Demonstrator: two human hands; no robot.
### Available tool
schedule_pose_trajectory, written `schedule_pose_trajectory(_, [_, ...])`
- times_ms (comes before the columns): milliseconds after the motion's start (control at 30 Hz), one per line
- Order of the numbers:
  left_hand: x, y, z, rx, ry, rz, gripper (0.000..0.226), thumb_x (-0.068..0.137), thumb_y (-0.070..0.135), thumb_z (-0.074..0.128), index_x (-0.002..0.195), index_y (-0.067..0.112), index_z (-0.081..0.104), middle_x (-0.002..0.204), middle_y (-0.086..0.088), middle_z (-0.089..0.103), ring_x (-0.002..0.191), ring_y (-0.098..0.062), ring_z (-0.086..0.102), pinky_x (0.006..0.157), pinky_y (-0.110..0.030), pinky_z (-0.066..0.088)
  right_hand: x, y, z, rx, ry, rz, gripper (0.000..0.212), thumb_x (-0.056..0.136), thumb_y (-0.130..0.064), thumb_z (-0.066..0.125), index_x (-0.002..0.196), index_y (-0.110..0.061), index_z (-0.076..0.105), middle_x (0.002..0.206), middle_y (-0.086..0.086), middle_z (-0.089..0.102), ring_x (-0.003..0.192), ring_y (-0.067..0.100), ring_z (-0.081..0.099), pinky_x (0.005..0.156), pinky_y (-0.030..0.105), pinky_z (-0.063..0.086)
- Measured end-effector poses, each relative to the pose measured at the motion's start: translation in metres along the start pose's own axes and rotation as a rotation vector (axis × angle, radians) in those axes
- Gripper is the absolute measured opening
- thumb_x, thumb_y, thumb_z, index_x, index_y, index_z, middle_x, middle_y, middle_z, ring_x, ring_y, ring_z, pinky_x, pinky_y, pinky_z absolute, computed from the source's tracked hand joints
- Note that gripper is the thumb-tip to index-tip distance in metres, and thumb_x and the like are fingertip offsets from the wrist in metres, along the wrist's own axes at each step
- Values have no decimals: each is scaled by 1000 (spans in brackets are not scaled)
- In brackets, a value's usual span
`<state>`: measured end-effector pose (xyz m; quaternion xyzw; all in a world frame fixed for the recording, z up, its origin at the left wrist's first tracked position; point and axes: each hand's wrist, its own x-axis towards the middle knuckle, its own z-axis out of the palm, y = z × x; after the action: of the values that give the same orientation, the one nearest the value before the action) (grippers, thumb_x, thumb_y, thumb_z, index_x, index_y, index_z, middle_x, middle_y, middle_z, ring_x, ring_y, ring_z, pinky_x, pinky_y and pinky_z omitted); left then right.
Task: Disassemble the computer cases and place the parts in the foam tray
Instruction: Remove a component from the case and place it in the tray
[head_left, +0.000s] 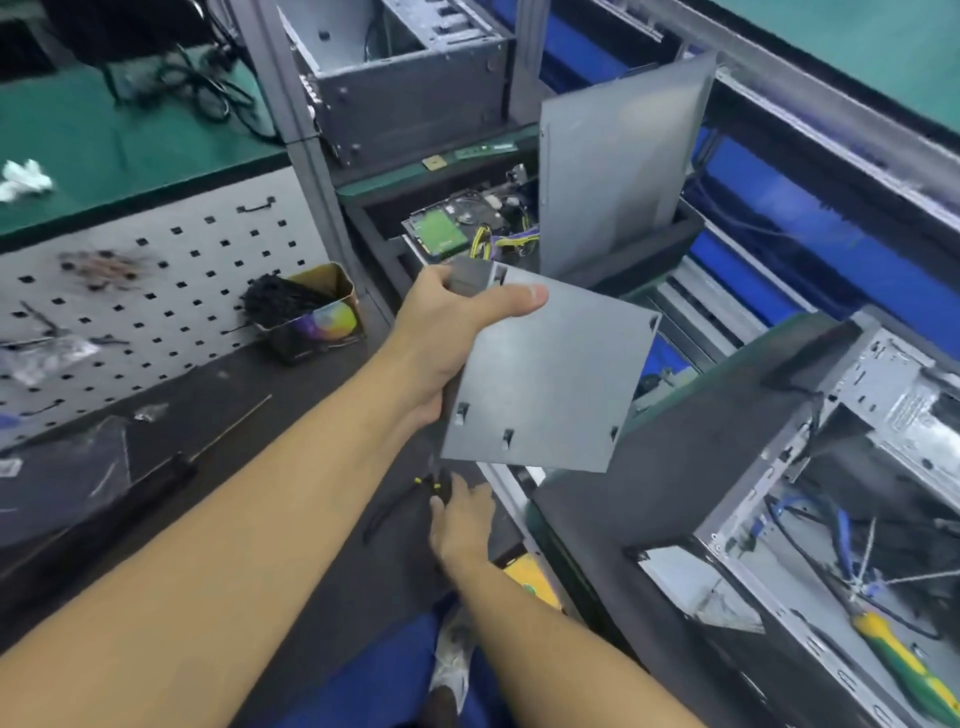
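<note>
My left hand (447, 338) grips a flat grey metal case panel (545, 374) by its top left corner and holds it tilted in the air above the bench. Behind it stands a black foam tray (675, 244) with a second grey panel (613, 166) upright in it, plus a hard drive (439, 234) and yellow cables. My right hand (460, 525) is low on the dark bench below the panel, fingers spread beside a small black tool with yellow marks (431, 483). An open computer case (831, 467) lies at the right with a green-yellow screwdriver (904, 660) inside.
Another grey case (405, 78) sits on the shelf at the top. A tin of black cable ties (311, 312) stands by a white pegboard (156, 270). A long dark screwdriver (171, 467) lies on the bench at the left. Conveyor rails run along the right.
</note>
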<state>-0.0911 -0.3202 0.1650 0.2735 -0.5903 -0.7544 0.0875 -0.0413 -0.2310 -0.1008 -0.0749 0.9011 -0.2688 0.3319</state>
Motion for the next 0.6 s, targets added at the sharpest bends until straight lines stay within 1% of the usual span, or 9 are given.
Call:
schedule_pose_trajectory(67, [1, 0, -2, 26, 4, 0, 74, 44, 37, 92, 106, 18, 56, 91, -1, 72, 73, -16, 73, 59, -32, 56, 3, 6, -6, -92, -29, -63, 54, 103, -23, 49, 154, -17, 31, 143, 16, 36, 129, 33, 43, 109, 38, 38])
schedule_pose_trajectory(133, [2, 0, -3, 26, 1, 9, 68, 48, 34, 92, 104, 18, 55, 86, 3, 71, 69, -13, 72, 55, -29, 55, 5, 10, -13, -88, -91, -80, 56, 102, -21, 51, 154, -15, 30, 146, 15, 37, 131, 32, 46, 107, 35, 38])
schedule_pose_trajectory(200, [4, 1, -3, 22, -1, 18, 68, 50, 31, 92, 105, 17, 54, 82, 4, 72, 68, -13, 72, 54, -29, 55, 4, 13, -24, -58, -98, -82, 49, 101, -23, 52, 147, -10, 39, 143, 13, 46, 129, 30, 49, 103, 33, 39])
schedule_pose_trajectory(267, [5, 2, -2, 18, -12, 3, 76, 44, 35, 92, 108, 16, 54, 88, 1, 72, 71, -16, 72, 58, -33, 57, -3, 10, -43, 19, -104, -103, 36, 100, -20, 50, 135, -9, 52, 135, 11, 57, 124, 28, 54, 100, 30, 40])
schedule_pose_trajectory(333, [3, 6, 2, 21, -47, -20, 80, 45, 34, 92, 113, 14, 54, 95, -5, 72, 73, -19, 72, 64, -38, 59, -17, 4, -69, 112, -145, -139, 30, 97, -14, 48, 122, -13, 64, 125, 6, 66, 116, 22, 59, 98, 27, 43])
schedule_pose_trajectory(400, [1, 12, 11, 8, -119, -41, 75, 55, 30, 88, 118, 9, 55, 96, -9, 72, 74, -23, 71, 65, -39, 59, -35, 0, -102, 212, -217, -174, 26, 94, -9, 49, 110, -15, 68, 102, 0, 72, 92, 13, 66, 88, 29, 50])
schedule_pose_trajectory(467, [-4, 22, 28, 8, -212, -41, 66, 58, 29, 84, 116, 10, 58, 89, -8, 73, 71, -23, 70, 60, -36, 58, -57, -1, -138, 300, -374, -185, 21, 96, -6, 48, 107, -15, 64, 80, -2, 67, 66, 10, 63, 69, 29, 55])
schedule_pose_trajectory(567, [-16, 36, 66, -12, -350, 36, 53, 55, 29, 85, 103, 16, 68, 91, -8, 74, 72, -24, 71, 64, -37, 59, -94, 9, -201, 208, -635, -205, 23, 104, -4, 42, 122, 5, 54, 82, 6, 59, 61, 16, 62, 53, 23, 56])
schedule_pose_trajectory(600, [-22, 40, 82, -12, -384, 85, 59, 52, 30, 86, 106, 14, 67, 96, -9, 73, 76, -25, 70, 68, -39, 60, -109, 15, -224, 178, -680, -203, 26, 105, -3, 40, 125, 9, 51, 82, 8, 58, 61, 18, 62, 51, 24, 56])
